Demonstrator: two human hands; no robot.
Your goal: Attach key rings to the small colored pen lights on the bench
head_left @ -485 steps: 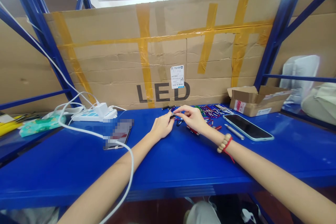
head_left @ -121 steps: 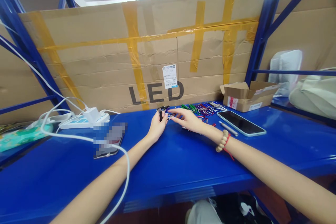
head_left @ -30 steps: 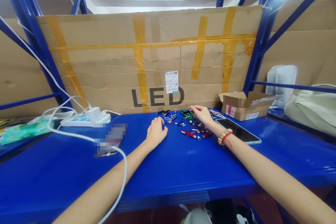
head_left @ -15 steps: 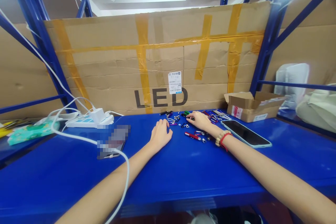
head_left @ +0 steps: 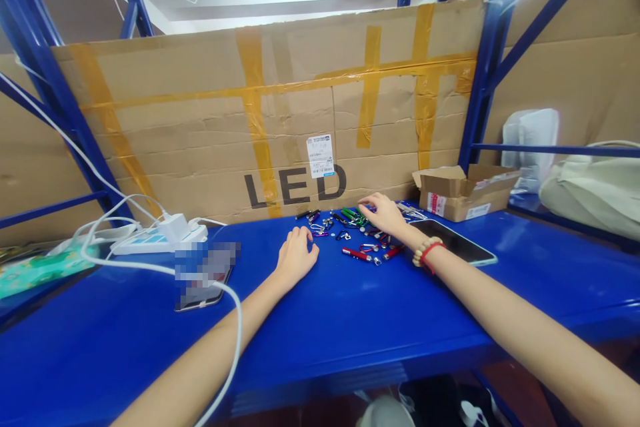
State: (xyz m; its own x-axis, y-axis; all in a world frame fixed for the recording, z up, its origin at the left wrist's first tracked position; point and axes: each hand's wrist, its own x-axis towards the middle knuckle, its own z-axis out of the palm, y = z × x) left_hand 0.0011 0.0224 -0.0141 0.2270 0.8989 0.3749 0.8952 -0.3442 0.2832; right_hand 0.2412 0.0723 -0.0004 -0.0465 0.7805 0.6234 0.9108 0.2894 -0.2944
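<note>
My left hand (head_left: 297, 256) rests on the blue table, fingers loosely bent and thumb apart, with nothing visible in it. Just beyond its fingertips lie small metal clips (head_left: 319, 228) and black pen-like tubes (head_left: 303, 215). Over the right part of this scattered pile is my right hand (head_left: 384, 215), its fingers reaching left and somewhat apart; nothing shows in them. Green pen-like pieces (head_left: 353, 214) lie by its fingertips. A red pen-like tube with a metal clip (head_left: 357, 254) lies nearer me, and a second red tube (head_left: 393, 252) is beside my right wrist.
A phone with a pale edge (head_left: 453, 240) lies partly under my right forearm. Behind it stands an open cardboard box (head_left: 465, 197). To the left are a power strip (head_left: 150, 240), a blurred phone (head_left: 207, 280) and a white cable (head_left: 235, 320) crossing my left forearm. Taped cardboard (head_left: 210, 140) closes the back.
My right hand has moved right and slightly away from the table, uncovering more green pieces and the second red tube. My left hand stays put. The view has shifted a little to the right.
</note>
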